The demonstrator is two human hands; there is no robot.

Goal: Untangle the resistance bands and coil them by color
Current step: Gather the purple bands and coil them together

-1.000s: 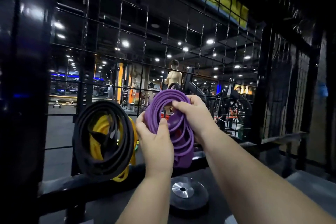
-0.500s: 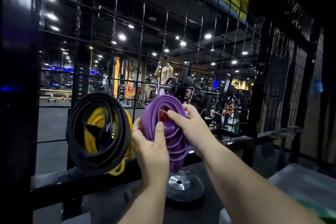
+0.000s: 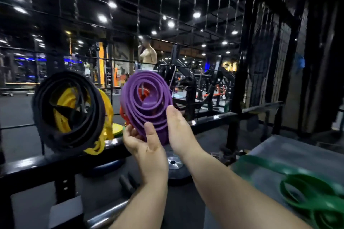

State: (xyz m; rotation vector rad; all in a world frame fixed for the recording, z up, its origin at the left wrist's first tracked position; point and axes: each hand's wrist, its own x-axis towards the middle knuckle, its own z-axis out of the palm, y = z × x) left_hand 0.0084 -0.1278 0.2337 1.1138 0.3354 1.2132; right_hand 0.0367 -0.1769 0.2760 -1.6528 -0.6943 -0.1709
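Left hand (image 3: 147, 145): thumb pressed flat on the front of the purple coil (image 3: 147, 98) at its lower rim, fingers curled behind. A firm pinch.

Right hand (image 3: 178, 128): thumb laid along the coil's rim at 4 o'clock, other fingers hidden behind the rubber. It holds the coil from that side.

Purple coil: flat matte rubber strap wound in loose oval turns. It is held upright at mid-frame against the wire grid (image 3: 178, 24).

Orange band (image 3: 143, 93): glimpsed through the coil's centre and at its 8 o'clock edge.

Black coil (image 3: 68, 111): at 9 o'clock of the hands, hanging on the grid. Thick, dull rubber rings, blurred.

Yellow band (image 3: 108, 102): bunched behind the black coil, its loops sagging out below.

Rack beam (image 3: 55, 161): glossy black metal, running across under the hanging coils.

Weight plate (image 3: 173, 162): at 6 o'clock, between the forearms. Dark disc with a bright metal hub, lying flat on the dark floor.

Green band (image 3: 316, 197): at 4 o'clock, lying in slack, tangled loops on a grey, dull tabletop (image 3: 275, 154).

Room: dim gym hall seen through the grid. Rows of round ceiling lights (image 3: 196, 14), dark machines, one person (image 3: 149, 55) far off at 12 o'clock.
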